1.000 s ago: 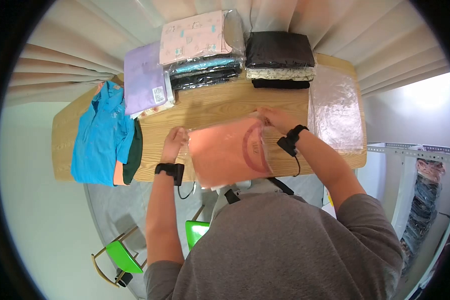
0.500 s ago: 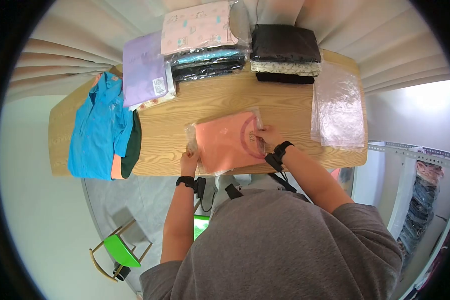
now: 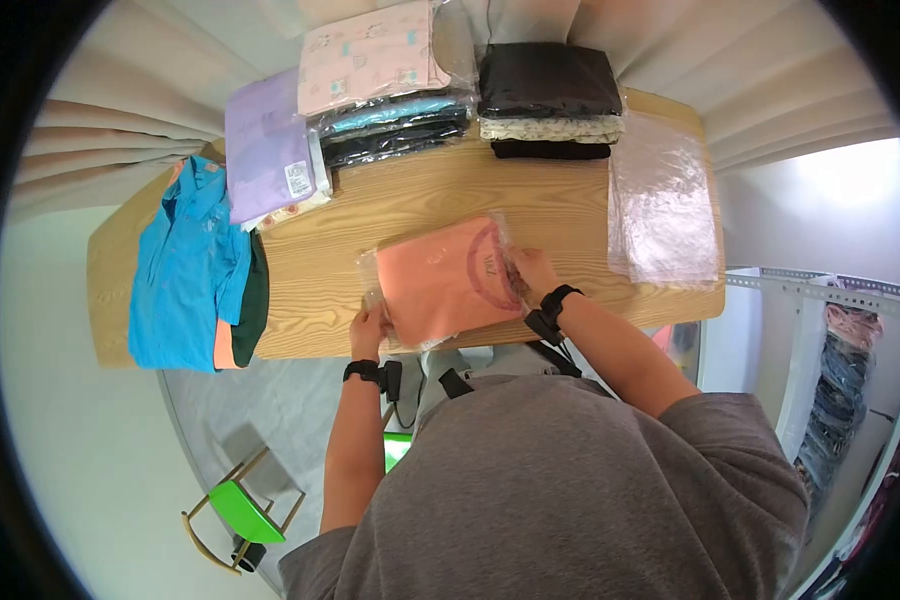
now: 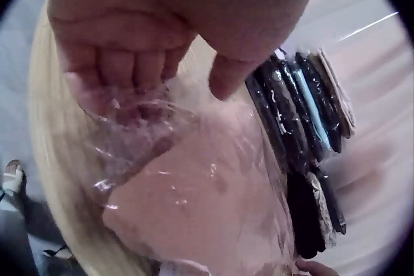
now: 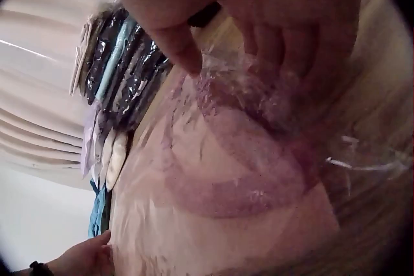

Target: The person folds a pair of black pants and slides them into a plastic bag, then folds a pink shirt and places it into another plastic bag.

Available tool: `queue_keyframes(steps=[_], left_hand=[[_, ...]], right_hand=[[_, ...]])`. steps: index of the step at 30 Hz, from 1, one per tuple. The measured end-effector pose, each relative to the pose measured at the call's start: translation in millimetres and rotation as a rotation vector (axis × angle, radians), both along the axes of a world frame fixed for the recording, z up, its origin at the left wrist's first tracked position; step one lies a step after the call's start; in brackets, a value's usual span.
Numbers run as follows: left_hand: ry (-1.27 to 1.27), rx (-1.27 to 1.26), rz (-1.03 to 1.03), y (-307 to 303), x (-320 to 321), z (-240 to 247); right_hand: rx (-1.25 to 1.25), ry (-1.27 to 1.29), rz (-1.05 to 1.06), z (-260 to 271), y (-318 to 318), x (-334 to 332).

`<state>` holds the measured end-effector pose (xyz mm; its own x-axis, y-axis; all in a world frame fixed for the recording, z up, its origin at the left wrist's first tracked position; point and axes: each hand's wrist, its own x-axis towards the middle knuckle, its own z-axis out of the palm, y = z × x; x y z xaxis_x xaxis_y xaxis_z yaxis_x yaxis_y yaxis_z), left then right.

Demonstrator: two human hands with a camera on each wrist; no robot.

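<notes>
A folded orange garment (image 3: 435,283) with a darker ring print lies in a clear plastic bag on the wooden table (image 3: 530,200), near its front edge. My left hand (image 3: 370,328) is at the bag's lower left corner; in the left wrist view the fingers of this hand (image 4: 162,30) lie under the loose plastic (image 4: 123,153), thumb apart. On the right side, my right hand (image 3: 532,272) grips the bag's edge; the right wrist view shows the hand (image 5: 252,17) with plastic bunched between thumb and fingers.
Blue garments (image 3: 185,270) lie at the table's left. At the back stand a purple packet (image 3: 267,150), a stack topped by a pink packet (image 3: 370,60) and a stack topped by a black packet (image 3: 548,80). Clear bags (image 3: 663,205) lie at the right. A green chair (image 3: 245,512) stands below left.
The orange packet has come down from above the table to lie on it. My left hand has moved from its upper left corner to the lower left, my right hand down along the right side.
</notes>
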<state>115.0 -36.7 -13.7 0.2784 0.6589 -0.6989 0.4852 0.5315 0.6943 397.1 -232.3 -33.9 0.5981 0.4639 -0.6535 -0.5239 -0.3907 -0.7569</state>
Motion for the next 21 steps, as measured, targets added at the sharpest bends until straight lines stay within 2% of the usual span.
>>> queue_keyframes(steps=[1, 2, 4, 5, 7, 11, 14, 16, 17, 18, 19, 20, 21], left_hand=[[-0.088, -0.099, 0.045, -0.7, -2.4, 3.3], [-0.088, -0.101, 0.044, -2.5, -4.4, 6.4], [-0.083, -0.093, -0.036, -5.7, -6.7, 13.7], [-0.084, -0.093, -0.037, -7.3, -8.2, 14.4], [-0.030, -0.033, -0.206, -8.4, -14.4, 7.1], [0.073, -0.032, -0.296, -7.2, -16.0, 0.9], [0.027, -0.049, -0.192, -12.8, -12.2, 3.8], [-0.076, -0.074, -0.161, -13.8, -13.9, -1.3], [-0.062, -0.005, -0.297, -10.6, -17.1, -9.9], [-0.161, 0.095, -0.351, -14.8, -15.3, 0.0], [-0.024, 0.189, -0.478, -15.3, -12.0, 10.9], [0.116, 0.286, -0.598, -15.0, -8.2, 21.4], [0.103, 0.300, -0.603, -17.4, -3.4, 33.6]], right_hand=[[0.009, 0.120, -0.003, 1.3, -2.6, 0.7], [0.007, 0.121, -0.004, 2.5, -5.0, 0.6], [-0.048, -0.098, 0.341, -2.6, -9.9, 1.7], [-0.048, -0.098, 0.340, -4.8, -13.6, 2.4], [0.020, 0.215, 0.263, 13.8, -16.0, 1.9], [-0.023, 0.203, 0.250, 26.1, -11.8, 2.0], [-0.108, 0.095, 0.150, 33.5, -10.1, -5.9], [0.159, 0.336, 0.383, 32.9, -14.8, -2.6], [0.168, 0.318, 0.376, 36.4, -16.8, -2.5], [0.099, 0.179, 0.409, 47.8, -17.3, -5.2], [0.027, 0.040, 0.438, 54.9, -19.7, -6.1], [0.033, 0.022, 0.430, 54.1, -22.8, -3.5], [0.023, -0.072, 0.465, 48.0, -26.1, 0.9]])
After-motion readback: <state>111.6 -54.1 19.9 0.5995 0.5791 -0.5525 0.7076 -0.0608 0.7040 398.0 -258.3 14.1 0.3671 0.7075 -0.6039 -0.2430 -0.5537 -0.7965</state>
